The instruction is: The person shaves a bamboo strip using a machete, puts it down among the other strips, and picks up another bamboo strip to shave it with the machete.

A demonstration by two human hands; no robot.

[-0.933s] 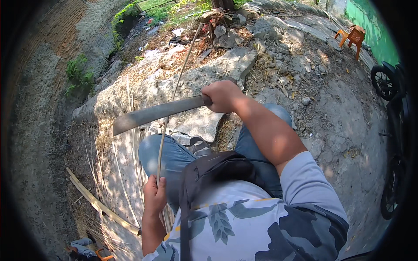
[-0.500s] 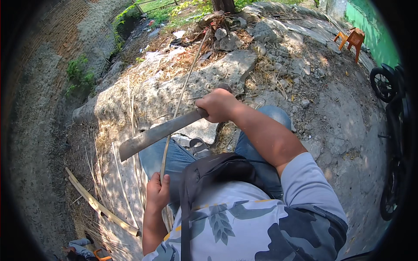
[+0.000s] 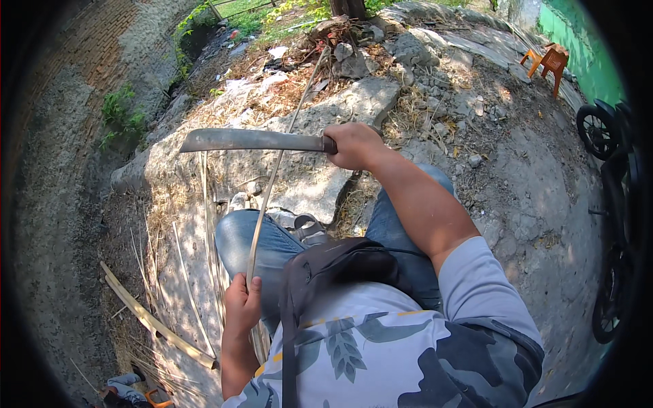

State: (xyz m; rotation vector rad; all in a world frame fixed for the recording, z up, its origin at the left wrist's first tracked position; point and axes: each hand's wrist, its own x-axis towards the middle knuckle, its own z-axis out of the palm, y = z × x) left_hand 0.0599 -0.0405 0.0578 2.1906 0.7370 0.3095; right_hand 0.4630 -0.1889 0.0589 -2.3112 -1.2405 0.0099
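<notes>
Above the concrete slab (image 3: 320, 183): right hand (image 3: 354, 145) clenched on machete (image 3: 252, 141), blade level, pointing left, crossing over the bamboo strip (image 3: 272, 183); strip running lengthwise away from left hand (image 3: 243, 302), fingers wrapped round its near end.

A cracked concrete slab (image 3: 309, 183) on dirt ground bears loose bamboo strips (image 3: 187, 285) and dry straw (image 3: 160, 211).

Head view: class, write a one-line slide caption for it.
Seated person's right hand raises a machete over a bamboo strip gripped by the left hand.
</notes>
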